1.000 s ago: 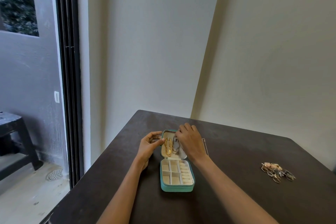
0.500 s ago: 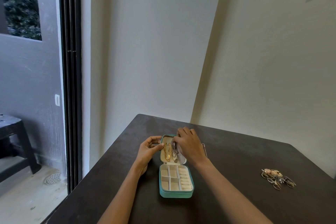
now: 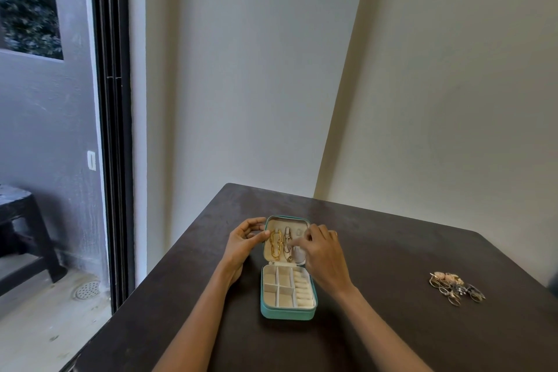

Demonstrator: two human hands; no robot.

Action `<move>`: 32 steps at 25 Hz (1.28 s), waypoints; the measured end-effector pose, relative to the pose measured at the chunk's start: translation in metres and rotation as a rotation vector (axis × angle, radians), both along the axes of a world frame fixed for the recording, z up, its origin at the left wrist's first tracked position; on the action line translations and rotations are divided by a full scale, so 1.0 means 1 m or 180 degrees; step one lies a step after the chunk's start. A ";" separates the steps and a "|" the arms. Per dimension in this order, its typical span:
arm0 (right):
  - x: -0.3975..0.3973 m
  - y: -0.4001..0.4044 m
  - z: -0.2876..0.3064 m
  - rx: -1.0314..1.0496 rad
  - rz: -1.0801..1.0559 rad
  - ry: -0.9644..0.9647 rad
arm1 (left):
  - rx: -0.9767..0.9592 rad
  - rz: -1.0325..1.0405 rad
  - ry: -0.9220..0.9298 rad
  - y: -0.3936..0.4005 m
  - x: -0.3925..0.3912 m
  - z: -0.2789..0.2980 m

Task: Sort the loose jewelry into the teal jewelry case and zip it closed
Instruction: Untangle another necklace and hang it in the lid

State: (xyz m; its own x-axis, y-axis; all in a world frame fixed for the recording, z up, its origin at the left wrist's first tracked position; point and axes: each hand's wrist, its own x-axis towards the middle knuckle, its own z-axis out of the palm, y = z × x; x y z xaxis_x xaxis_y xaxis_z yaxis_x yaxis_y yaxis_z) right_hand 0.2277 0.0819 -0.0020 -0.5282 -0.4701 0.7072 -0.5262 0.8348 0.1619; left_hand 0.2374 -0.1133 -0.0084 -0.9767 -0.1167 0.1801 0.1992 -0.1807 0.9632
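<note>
Teal jewelry case point(image 3: 287, 312): open on worktop point(image 3: 392, 251), chains hung in lid. Left hand point(image 3: 241, 246) grips lid edge; right hand point(image 3: 321, 254) pinches at silver chain point(image 3: 287, 243). Advice: steady lid, seat chain fully. Loose jewelry point(image 3: 456, 288) well apart, right.

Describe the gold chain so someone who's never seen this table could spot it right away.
On the dark table lies an open teal case. In its raised lid, by the left hand, hangs the gold chain. It is the leftmost piece there and bright yellow, while the chain beside it is paler.
</note>
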 end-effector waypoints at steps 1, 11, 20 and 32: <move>0.003 0.005 -0.005 0.0150 0.0017 -0.0020 | 0.0019 -0.0017 0.0010 0.000 0.000 0.000; 0.009 0.016 -0.020 0.0676 0.0058 0.0043 | 0.0036 -0.0046 0.0015 -0.002 -0.001 -0.004; 0.013 0.013 -0.012 0.0862 0.0100 -0.0079 | 0.0076 -0.0032 0.0053 -0.001 -0.003 -0.005; 0.013 0.010 -0.005 0.0904 0.0319 -0.0241 | -0.0013 0.0007 0.0054 -0.001 -0.006 -0.009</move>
